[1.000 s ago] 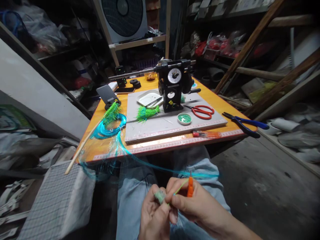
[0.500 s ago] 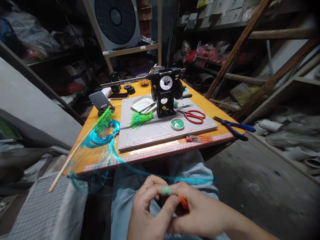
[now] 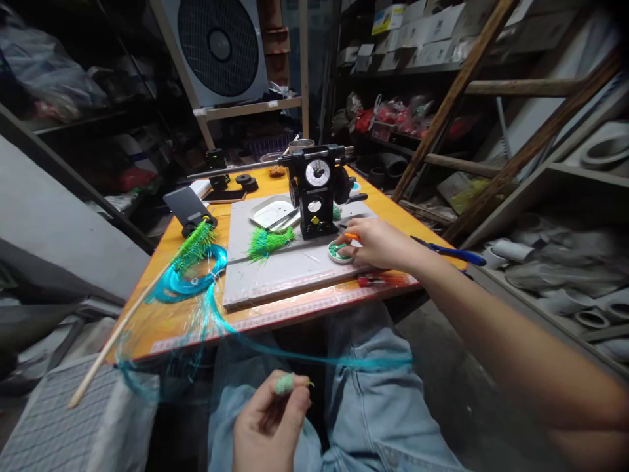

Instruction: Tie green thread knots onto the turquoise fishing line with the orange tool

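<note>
Right hand [image 3: 372,242], gripping an orange tool [image 3: 352,236], has moved to small green beads [image 3: 335,249]; left hand [image 3: 270,419] pinches green line [image 3: 310,384].

I'm getting decent brightness on the worktop [image 3: 142,298], with glare along its front edge, but the shelves are sinking into shadow and everything's stretching and blurring toward the edges.

No legible text, brand or number is found. The round white dial [image 3: 318,172] on the black machine [image 3: 314,206] bears marks too small to read. Markings on the strips along the grey board [image 3: 314,267] and orange table [image 3: 134,324] are unreadable. Print on the yellow-and-white box [image 3: 388,19] is blurred.
</note>
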A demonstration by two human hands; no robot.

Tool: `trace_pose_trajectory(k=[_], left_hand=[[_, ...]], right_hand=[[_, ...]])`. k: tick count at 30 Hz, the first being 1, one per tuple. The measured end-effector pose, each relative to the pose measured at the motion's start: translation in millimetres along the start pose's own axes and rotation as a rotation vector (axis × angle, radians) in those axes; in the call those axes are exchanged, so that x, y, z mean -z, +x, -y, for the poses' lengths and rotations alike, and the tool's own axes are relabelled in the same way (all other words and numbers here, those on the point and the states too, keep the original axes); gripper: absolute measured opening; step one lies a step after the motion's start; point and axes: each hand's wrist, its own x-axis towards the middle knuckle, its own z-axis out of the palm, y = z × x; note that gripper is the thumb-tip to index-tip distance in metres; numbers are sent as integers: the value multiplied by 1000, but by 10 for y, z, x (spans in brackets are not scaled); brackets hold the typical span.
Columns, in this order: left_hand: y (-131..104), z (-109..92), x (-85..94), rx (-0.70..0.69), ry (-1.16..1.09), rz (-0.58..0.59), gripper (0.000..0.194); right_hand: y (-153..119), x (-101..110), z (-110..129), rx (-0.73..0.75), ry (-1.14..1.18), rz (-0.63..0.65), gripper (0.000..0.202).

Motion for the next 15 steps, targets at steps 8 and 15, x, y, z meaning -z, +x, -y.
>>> trace_pose_trajectory(k=[8,15], left_hand=[[24,76,51,6,-93,25,34],[30,192,88,4,-150,124,36]], right_hand=[[92,-170,-2,2,-71,65,26],[-79,28,244,19,111,-84,6]])
